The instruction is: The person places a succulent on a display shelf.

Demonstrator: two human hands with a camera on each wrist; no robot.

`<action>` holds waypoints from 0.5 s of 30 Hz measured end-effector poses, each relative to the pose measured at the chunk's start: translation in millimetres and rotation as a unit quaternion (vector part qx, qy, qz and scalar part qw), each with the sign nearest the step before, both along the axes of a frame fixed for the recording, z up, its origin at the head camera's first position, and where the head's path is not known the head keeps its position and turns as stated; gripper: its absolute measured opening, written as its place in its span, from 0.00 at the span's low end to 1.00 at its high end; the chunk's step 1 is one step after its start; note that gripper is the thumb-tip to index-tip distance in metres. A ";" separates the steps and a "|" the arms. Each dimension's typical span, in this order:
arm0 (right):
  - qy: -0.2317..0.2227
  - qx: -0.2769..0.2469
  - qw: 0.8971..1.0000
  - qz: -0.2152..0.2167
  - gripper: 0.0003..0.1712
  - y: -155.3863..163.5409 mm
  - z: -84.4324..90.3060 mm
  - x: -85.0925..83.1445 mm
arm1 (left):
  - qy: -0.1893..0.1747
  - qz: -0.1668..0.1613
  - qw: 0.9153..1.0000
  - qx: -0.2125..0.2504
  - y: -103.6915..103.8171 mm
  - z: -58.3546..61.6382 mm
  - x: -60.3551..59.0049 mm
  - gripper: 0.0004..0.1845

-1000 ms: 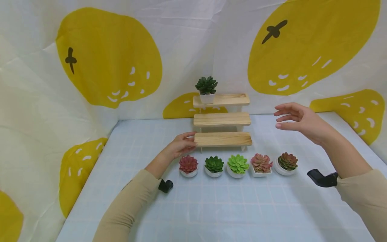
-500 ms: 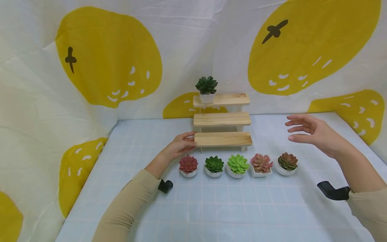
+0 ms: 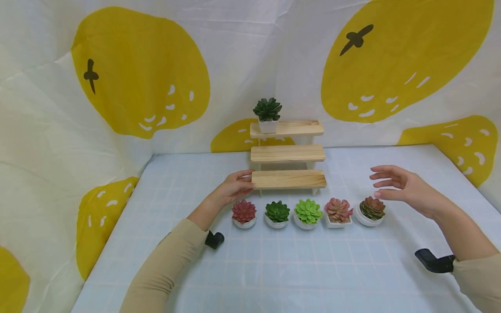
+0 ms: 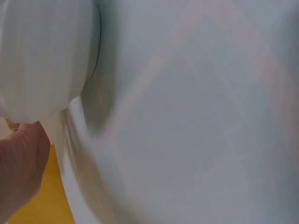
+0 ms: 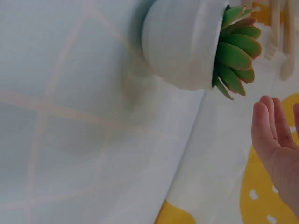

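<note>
Your left hand (image 3: 231, 189) rests against the left end of the lowest step of the three-step pale wooden stand (image 3: 288, 154), fingers straight and laid on the board's edge, gripping nothing. In the left wrist view only a fingertip shows beside a blurred white pot (image 4: 42, 56).

Your right hand (image 3: 403, 187) hovers above the table with fingers spread and relaxed, holding nothing. It sits just above and to the right of the brownish-green succulent in a round white pot (image 3: 369, 211), not touching it. The right wrist view shows that same pot (image 5: 187, 44) lying apart from the fingers (image 5: 271, 130).

A row of five small potted succulents stands in front of the stand, from left:
- dark red succulent in a white bowl (image 3: 244, 214), just below your left hand
- dark green succulent in a white bowl (image 3: 277, 214)
- bright green succulent in a white bowl (image 3: 307, 214)
- pink succulent in a square white pot (image 3: 338, 213)
- the brownish-green one, at the right end

A sixth, dark green succulent in a square white pot (image 3: 268, 115) stands at the left end of the top step.

The pale blue checked tablecloth (image 3: 274, 269) covers the table. The white backdrop with large yellow fruit shapes (image 3: 141, 74) hangs behind. No brand, label or legible writing is visible on any item.
</note>
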State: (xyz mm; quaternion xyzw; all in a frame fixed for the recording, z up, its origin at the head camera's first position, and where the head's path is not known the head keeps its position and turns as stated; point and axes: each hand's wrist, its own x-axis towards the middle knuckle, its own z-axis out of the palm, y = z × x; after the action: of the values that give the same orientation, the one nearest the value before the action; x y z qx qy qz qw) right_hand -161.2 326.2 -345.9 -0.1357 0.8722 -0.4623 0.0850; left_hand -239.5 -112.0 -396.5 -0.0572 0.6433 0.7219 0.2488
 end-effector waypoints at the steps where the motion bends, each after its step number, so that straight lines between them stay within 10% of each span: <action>1: -0.003 -0.002 1.000 0.001 0.29 0.6 -2.1 0.4 | 0.000 0.000 1.000 0.000 -0.2 0.0 0.0 0.32; 15: -0.055 -0.011 0.998 0.015 0.30 13.7 -27.4 10.0 | 0.002 -0.005 1.000 0.010 -1.1 -1.9 -0.5 0.32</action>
State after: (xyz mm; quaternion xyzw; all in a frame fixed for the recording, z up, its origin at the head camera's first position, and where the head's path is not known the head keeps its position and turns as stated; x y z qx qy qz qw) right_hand -151.3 340.0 -373.4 -0.1238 0.8592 -0.4769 0.1380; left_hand -240.0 -113.0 -398.4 -0.0498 0.6368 0.7272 0.2513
